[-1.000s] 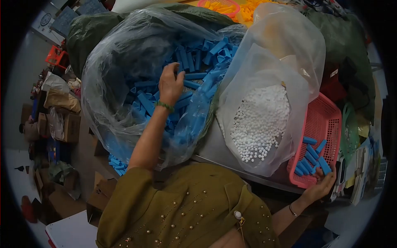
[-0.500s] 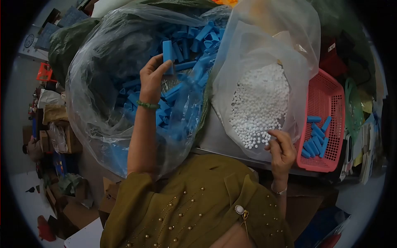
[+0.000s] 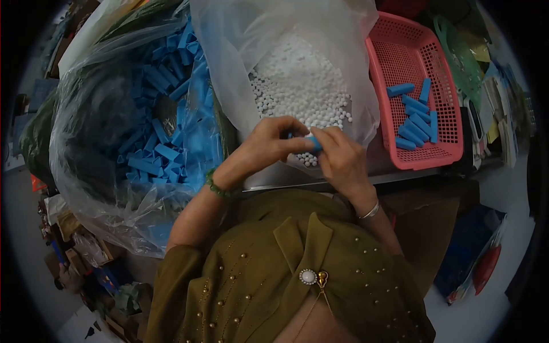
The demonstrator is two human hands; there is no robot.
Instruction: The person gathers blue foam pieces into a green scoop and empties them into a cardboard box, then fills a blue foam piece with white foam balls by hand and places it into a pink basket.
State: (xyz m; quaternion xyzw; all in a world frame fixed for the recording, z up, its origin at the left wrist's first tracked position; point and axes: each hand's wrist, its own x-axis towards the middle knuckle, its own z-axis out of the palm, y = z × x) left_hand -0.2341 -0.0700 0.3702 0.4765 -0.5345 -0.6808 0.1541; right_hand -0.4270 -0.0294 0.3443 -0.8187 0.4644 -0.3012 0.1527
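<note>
A short blue triangular plastic tube (image 3: 315, 143) is pinched between the thumb and fingers of my left hand (image 3: 273, 142), mostly covered by them. My right hand (image 3: 345, 163) is closed with its fingertips against the tube's right end; whatever they hold is hidden, though a speck of white shows there. Both hands meet over the near edge of a pile of small white balls (image 3: 303, 86) in a translucent plastic bag (image 3: 229, 34).
On the left, a large clear plastic bag (image 3: 74, 143) holds many blue tubes (image 3: 167, 152). To the right, a pink perforated basket (image 3: 424, 164) contains several blue tubes (image 3: 416, 124). Papers and a green mesh item (image 3: 454, 57) lie beyond the basket.
My left hand has brought the blue tube from over the left bag to the middle. My right hand has left the white balls and come up against the tube. The view has shifted.
</note>
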